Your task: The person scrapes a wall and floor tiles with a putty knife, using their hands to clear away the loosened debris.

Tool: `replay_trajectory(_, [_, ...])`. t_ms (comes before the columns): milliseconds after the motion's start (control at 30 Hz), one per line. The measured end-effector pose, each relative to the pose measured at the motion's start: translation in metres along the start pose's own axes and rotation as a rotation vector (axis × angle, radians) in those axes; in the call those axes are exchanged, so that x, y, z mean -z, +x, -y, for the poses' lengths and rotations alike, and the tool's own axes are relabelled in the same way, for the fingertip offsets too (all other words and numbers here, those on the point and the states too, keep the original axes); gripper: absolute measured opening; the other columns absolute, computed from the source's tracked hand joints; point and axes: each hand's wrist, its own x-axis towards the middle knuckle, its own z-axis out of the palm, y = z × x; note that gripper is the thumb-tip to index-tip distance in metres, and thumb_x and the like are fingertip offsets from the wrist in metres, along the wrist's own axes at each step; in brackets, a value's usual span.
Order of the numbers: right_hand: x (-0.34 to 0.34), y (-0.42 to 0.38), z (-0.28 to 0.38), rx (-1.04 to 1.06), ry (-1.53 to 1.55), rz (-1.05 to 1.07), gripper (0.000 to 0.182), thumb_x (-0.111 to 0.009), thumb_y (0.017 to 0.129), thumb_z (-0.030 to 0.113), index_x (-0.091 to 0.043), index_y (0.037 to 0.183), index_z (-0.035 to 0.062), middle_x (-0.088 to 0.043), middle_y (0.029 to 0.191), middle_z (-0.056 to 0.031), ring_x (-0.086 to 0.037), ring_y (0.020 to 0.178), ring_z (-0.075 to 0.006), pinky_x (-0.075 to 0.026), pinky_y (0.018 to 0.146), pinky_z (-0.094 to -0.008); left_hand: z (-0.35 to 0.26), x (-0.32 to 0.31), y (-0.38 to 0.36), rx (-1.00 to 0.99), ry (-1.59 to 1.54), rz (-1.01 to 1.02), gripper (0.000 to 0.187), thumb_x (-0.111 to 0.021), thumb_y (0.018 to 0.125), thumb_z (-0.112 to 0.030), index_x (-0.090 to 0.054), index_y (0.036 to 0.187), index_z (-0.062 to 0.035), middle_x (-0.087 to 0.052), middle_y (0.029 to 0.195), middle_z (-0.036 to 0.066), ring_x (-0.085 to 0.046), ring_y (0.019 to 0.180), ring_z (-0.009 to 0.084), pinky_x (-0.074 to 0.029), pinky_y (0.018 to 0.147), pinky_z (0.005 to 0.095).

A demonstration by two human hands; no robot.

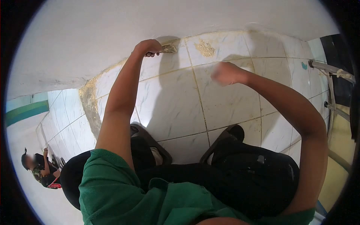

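Observation:
Fingers wrapped round its handle, my left hand (148, 48) grips a putty knife (169, 48) whose flat blade is smeared with yellowish paste. The blade lies along the line where the white wall (123, 30) meets the tiled floor (168, 97). To the right of the blade, a rough yellowish patch of paste (205, 48) sticks to a tile. My right hand (225, 74) hovers over the tiles below that patch, its fingers blurred so their pose does not show.
My sandalled feet (159, 144) stand on the tiles close to my body. A ladder-like metal frame (333, 69) with cord tied on it is at the right. A bare grey strip (90, 101) runs along the wall corner at left. Another person (43, 168) sits far left.

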Motion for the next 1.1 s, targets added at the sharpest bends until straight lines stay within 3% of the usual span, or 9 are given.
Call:
replay_trajectory(167, [0.002, -0.013, 0.002, -0.018, 0.058, -0.014, 0.027, -0.05, 0.077, 0.025, -0.058, 0.064, 0.0035, -0.057, 0.055, -0.0073, -0.057, 0.051, -0.0171, -0.046, 0.053, -0.0306, -0.009, 0.0, 0.004, -0.01, 0.018, -0.004, 0.023, -0.041, 0.078, -0.018, -0.058, 0.089, -0.0063, -0.042, 0.053, 0.0, -0.032, 0.042, 0.0111, -0.027, 0.042, 0.0291])
replay_trajectory(267, [-0.009, -0.02, 0.018, 0.039, 0.293, 0.047, 0.021, -0.051, 0.078, 0.021, -0.061, 0.077, 0.0016, -0.061, 0.064, -0.0082, -0.058, 0.054, -0.0157, -0.047, 0.052, -0.0298, -0.011, 0.0, 0.002, -0.007, 0.025, 0.005, 0.024, -0.042, 0.078, -0.019, -0.059, 0.09, -0.0068, -0.041, 0.052, 0.0, -0.033, 0.042, 0.0109, -0.027, 0.042, 0.0293])
replay_trajectory(367, [-0.026, -0.062, 0.097, 0.198, 0.52, 0.496, 0.03, -0.055, 0.082, 0.023, -0.058, 0.1, -0.0009, -0.063, 0.083, -0.0106, -0.06, 0.066, -0.0148, -0.049, 0.056, -0.0283, -0.009, -0.002, 0.002, -0.053, 0.005, 0.001, 0.023, -0.042, 0.078, -0.018, -0.059, 0.089, -0.0071, -0.041, 0.052, 0.0, -0.032, 0.042, 0.011, -0.027, 0.041, 0.0298])
replay_trajectory(400, [-0.042, -0.074, 0.12, 0.467, 0.585, 0.595, 0.031, -0.054, 0.082, 0.023, -0.057, 0.102, -0.0008, -0.063, 0.086, -0.0117, -0.06, 0.07, -0.0147, -0.049, 0.062, -0.0285, -0.011, 0.003, 0.004, -0.053, -0.013, -0.017, 0.023, -0.042, 0.078, -0.018, -0.059, 0.088, -0.007, -0.041, 0.052, 0.0, -0.032, 0.042, 0.011, -0.027, 0.041, 0.0299])
replay_trajectory(533, [-0.041, -0.132, 0.2, 0.807, 0.504, 0.887, 0.024, -0.052, 0.078, 0.016, -0.061, 0.095, 0.002, -0.064, 0.083, -0.0126, -0.06, 0.071, -0.0256, -0.046, 0.066, -0.0345, -0.011, -0.003, 0.003, -0.043, -0.047, -0.032, 0.02, -0.044, 0.078, -0.018, -0.059, 0.085, -0.0063, -0.04, 0.051, 0.0, -0.031, 0.041, 0.0113, -0.027, 0.04, 0.0301])
replay_trajectory(733, [-0.036, -0.133, 0.202, 0.771, 0.473, 0.752, 0.027, -0.053, 0.072, 0.014, -0.062, 0.093, 0.0007, -0.063, 0.078, -0.0177, -0.06, 0.071, -0.0268, -0.046, 0.064, -0.0352, -0.017, -0.005, 0.009, -0.13, -0.061, -0.028, 0.02, -0.045, 0.077, -0.017, -0.059, 0.084, -0.0048, -0.041, 0.05, 0.002, -0.033, 0.041, 0.0124, -0.028, 0.04, 0.0311])
replay_trajectory(833, [-0.058, -0.149, 0.2, 0.924, 0.504, 1.022, 0.028, -0.053, 0.072, 0.013, -0.063, 0.094, 0.0007, -0.063, 0.08, -0.0183, -0.06, 0.073, -0.0285, -0.046, 0.066, -0.0359, -0.023, -0.009, 0.009, -0.142, -0.032, -0.064, 0.019, -0.047, 0.077, -0.018, -0.06, 0.082, -0.0047, -0.043, 0.05, 0.003, -0.036, 0.041, 0.0131, -0.029, 0.041, 0.0318])
replay_trajectory(1100, [-0.037, -0.148, 0.209, 0.851, 0.163, 0.942, 0.032, -0.053, 0.073, 0.013, -0.062, 0.102, 0.0039, -0.063, 0.086, -0.0183, -0.059, 0.085, -0.0329, -0.046, 0.075, -0.0394, -0.03, -0.014, 0.003, -0.152, -0.084, -0.054, 0.02, -0.048, 0.076, -0.016, -0.06, 0.083, -0.0017, -0.042, 0.05, 0.003, -0.032, 0.038, 0.0128, -0.025, 0.038, 0.0313])
